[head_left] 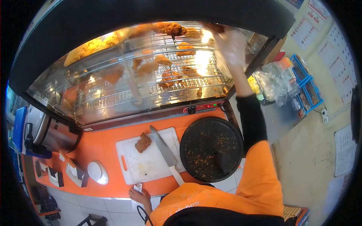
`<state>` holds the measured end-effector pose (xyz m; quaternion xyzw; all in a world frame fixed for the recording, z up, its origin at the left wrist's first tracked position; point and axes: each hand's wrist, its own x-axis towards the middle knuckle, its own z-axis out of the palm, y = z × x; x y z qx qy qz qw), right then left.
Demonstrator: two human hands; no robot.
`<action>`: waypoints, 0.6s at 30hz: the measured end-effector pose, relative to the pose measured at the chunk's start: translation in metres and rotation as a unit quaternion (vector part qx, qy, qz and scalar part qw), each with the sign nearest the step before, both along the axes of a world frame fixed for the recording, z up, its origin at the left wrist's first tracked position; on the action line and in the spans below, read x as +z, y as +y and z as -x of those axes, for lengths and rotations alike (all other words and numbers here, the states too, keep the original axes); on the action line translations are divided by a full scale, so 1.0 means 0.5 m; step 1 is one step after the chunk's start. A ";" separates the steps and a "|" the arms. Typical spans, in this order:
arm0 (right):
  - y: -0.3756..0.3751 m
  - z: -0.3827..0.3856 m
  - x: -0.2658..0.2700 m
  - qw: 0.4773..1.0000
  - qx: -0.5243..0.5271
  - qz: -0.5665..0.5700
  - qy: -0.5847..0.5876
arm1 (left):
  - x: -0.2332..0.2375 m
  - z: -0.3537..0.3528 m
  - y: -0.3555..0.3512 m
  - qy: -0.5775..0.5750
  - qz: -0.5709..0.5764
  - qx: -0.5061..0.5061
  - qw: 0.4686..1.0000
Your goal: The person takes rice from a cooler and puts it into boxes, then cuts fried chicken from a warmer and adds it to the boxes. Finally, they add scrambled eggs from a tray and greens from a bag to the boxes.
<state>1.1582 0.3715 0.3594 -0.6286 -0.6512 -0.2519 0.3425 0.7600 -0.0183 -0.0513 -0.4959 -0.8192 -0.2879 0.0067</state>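
Observation:
My right hand, in a clear plastic glove, reaches into the upper right of the lit glass display cabinet; a dark brown fried piece is at its fingers, partly blurred. Fried pieces lie on the wire racks. My left hand is at the counter's front edge, its fingers around a small white item. On the white cutting board rest a brown fried piece and a knife with a white handle. Right of the board, a round black tray holds crumbs.
A steel cooker stands at the left of the orange counter. Small boxes and a round white object lie nearer the front. Blue baskets and plastic bags are at the right, beside the wall.

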 end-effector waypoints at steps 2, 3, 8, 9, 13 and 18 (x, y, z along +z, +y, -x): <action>0.069 -0.008 0.032 0.985 -0.057 0.144 -0.070 | 0.012 -0.005 0.008 -0.004 0.004 0.001 1.000; 0.095 -0.016 0.048 0.973 -0.088 0.195 -0.091 | 0.014 -0.008 0.011 0.005 -0.023 -0.004 1.000; 0.184 -0.111 0.094 0.934 -0.162 0.282 -0.150 | 0.020 -0.010 0.014 -0.021 0.008 0.020 1.000; 0.191 -0.121 0.096 0.931 -0.170 0.282 -0.156 | 0.017 -0.010 0.016 -0.023 0.014 0.028 0.999; 0.184 -0.157 0.082 0.929 -0.183 0.267 -0.178 | 0.018 -0.009 0.011 -0.015 0.043 0.020 0.999; 0.170 -0.182 0.078 0.931 -0.186 0.235 -0.207 | 0.022 -0.010 0.017 -0.025 0.057 0.025 0.998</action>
